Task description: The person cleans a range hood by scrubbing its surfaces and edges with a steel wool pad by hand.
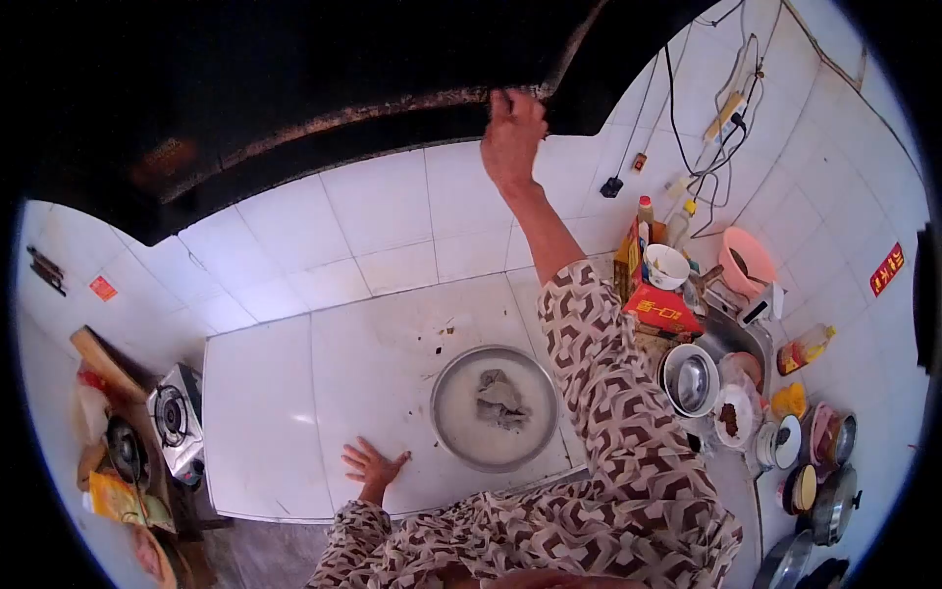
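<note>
My left hand (373, 466) lies flat on the white tiled counter (260, 412) near its front edge, fingers spread. Raised high, my right hand (513, 142) is at the grimy lower edge of a black range hood (392, 103). Its fingers are curled against that edge, and whatever they may hold is hidden. Between my two arms, a round metal basin (439, 432) stands on the counter with cloudy water in it. A wet grey cloth (502, 401) lies crumpled in the basin. Small dark crumbs (444, 339) are scattered behind it.
To the left is a gas stove (177, 417). On the right, a red box (662, 312), a white bowl (667, 266), a pink basin (748, 260), a sink (726, 334) and several pots crowd together. Cables and a power strip (724, 118) hang on the wall.
</note>
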Demonstrator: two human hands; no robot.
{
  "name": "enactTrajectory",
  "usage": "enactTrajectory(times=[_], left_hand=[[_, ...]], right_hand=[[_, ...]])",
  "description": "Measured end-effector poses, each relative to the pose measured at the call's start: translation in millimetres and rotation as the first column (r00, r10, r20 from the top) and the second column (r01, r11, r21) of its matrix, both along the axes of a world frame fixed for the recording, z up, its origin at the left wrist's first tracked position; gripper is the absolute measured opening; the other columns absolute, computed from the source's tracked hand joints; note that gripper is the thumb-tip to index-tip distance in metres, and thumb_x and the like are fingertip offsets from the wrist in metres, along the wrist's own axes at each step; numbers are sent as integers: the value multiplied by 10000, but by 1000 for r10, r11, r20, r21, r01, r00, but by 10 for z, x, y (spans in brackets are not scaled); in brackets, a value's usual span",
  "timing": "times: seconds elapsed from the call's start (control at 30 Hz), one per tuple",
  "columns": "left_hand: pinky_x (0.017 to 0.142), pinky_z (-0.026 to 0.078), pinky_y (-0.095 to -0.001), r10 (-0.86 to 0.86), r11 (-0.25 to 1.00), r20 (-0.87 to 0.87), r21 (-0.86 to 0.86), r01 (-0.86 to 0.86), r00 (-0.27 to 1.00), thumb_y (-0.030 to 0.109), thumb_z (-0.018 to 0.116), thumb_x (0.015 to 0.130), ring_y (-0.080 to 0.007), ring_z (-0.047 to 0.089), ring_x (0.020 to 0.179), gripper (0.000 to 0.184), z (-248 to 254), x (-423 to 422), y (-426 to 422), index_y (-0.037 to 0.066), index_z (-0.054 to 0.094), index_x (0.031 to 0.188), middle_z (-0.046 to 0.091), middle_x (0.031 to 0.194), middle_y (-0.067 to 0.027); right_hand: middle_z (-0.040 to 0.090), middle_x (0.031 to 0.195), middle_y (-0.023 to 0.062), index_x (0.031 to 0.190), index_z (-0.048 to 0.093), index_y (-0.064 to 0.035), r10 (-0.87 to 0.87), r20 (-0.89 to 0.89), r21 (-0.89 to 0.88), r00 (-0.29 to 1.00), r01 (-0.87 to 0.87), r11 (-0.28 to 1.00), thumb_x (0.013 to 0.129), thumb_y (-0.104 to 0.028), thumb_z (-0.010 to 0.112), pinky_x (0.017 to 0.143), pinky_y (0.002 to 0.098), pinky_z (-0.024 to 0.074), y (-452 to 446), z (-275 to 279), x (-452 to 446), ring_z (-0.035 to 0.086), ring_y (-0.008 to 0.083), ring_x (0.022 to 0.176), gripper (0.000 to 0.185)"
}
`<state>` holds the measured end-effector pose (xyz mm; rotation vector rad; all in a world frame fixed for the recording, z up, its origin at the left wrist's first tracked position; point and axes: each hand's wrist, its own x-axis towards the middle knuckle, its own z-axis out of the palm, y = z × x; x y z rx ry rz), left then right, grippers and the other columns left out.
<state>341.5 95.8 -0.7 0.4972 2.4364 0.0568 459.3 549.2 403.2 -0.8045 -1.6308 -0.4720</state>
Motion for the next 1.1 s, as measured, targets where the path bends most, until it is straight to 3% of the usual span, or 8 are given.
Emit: enactTrajectory(times=[0.13, 0.3, 0.53, 0.63, 0.7, 0.83, 0.9, 1.1], left_hand=[[1014, -79, -719, 2, 1000, -2, 3, -2, 1000, 729, 722, 597, -452, -303, 1352, 1417, -95, -6, -74, 100, -200, 1471, -299, 1487, -248], [989, -44, -750, -13, 1000, 5, -28, 13, 1000, 773, 696, 576, -460, -292, 1353, 1427, -107, -35, -52, 114, -196, 1476, -290, 1490, -248], [994, -57, -742, -9, 999, -27, 32, 10, 1000, 743, 716, 582, -465, -285, 1355, 1422, -158, -29, -69, 99, -182, 1476, -268, 1492, -270], [999, -58, -737, -10, 999, -30, 53, 11, 1000, 730, 728, 578, -460, -280, 1361, 1427, -211, -32, -80, 100, -184, 1476, -266, 1494, -269], [1005, -61, -730, 1, 999, -30, 37, 0, 1000, 723, 726, 588, -456, -278, 1363, 1415, -144, -8, -47, 101, -182, 1477, -267, 1494, -266], [1009, -64, -727, -2, 1000, 0, 16, 2, 1000, 719, 720, 601, -457, -281, 1361, 1403, -31, 13, -12, 102, -186, 1476, -271, 1494, -264], [1011, -36, -730, -13, 999, -7, -30, 13, 1000, 739, 706, 599, -466, -261, 1365, 1398, -12, -13, -47, 106, -176, 1480, -259, 1499, -260], [1014, 13, -737, -35, 999, -89, -5, 34, 995, 780, 673, 597, -472, -221, 1378, 1394, -259, -12, -62, 112, -169, 1484, -239, 1509, -253]], right_hand=[[496, 1269, 81, 1254, 593, -141, 256, 266, -1, 929, -266, 964, 663, 91, 623, 953, 402, 388, 187, -15, 598, 462, 287, 1177, 635], [494, 1289, 133, 1296, 557, -132, 173, -97, 305, 980, -136, 943, 805, 48, 615, 1012, 378, 373, 331, 329, 1265, 448, 325, 1207, 526], [504, 1268, 220, 1225, 566, 7, 68, -202, 713, 977, 99, 694, 899, -58, 523, 1014, 478, 346, -16, 2113, 1320, 448, 400, 1200, 336], [504, 1286, 216, 1292, 527, -6, -48, -123, 563, 991, 110, 819, 916, -6, 473, 1015, 451, 360, 343, 1372, 1120, 456, 398, 1211, 380], [527, 1215, 178, 1285, 560, -82, 88, -65, 601, 994, -32, 799, 798, 54, 569, 966, 450, 367, 622, 862, 1011, 478, 359, 1147, 506], [569, 1211, 141, 1171, 644, -74, 112, 188, 238, 976, -156, 959, 787, 53, 604, 960, 444, 427, 759, -559, 832, 521, 324, 1152, 406], [571, 1225, 135, 1164, 650, -88, 113, 390, 203, 914, -205, 957, 805, 19, 592, 967, 442, 422, 809, -579, 973, 519, 300, 1165, 379], [532, 1218, 201, 1272, 532, -36, 80, -212, 286, 974, -17, 958, 789, 72, 541, 954, 435, 371, 887, 30, 959, 483, 365, 1119, 495]])
